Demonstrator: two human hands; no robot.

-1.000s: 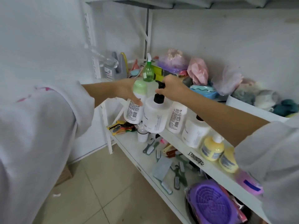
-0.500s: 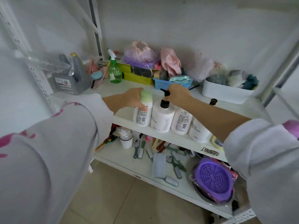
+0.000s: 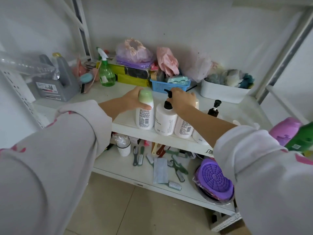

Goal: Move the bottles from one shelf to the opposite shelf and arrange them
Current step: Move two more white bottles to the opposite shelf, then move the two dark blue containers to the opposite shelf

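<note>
Bottles stand upright in a tight row along the front edge of the upper shelf (image 3: 128,128), long axes vertical, row running from 9 o'clock toward 3 o'clock. Left hand (image 3: 133,100) is wrapped round the green-capped bottle (image 3: 145,112) at the row's 9 o'clock end, fingers closed on cap & shoulder, base seemingly resting on the shelf. Right hand (image 3: 182,99) sits on the black pump head of the white pump bottle (image 3: 165,120), fingers curled narrow round the nozzle; whether it grips or only steadies cannot be told. The two bottles touch side by side. At 3 o'clock of them: a labelled white bottle (image 3: 183,128) partly behind the right forearm, then a dark pump bottle (image 3: 214,110) set slightly back. Pink bottle (image 3: 285,130) & green bottle (image 3: 303,139) lie at far 3 o'clock, blurred.

Key relation: each hand is directly over its own bottle, left nearer the end bottle, right nearer the pump bottle, so any shift is a slide along the row axis, approx 9–3 o'clock. Judged step: aligning the row on the receiving shelf. Risk: pushing at the tops may tip the bottles off the front edge
</note>
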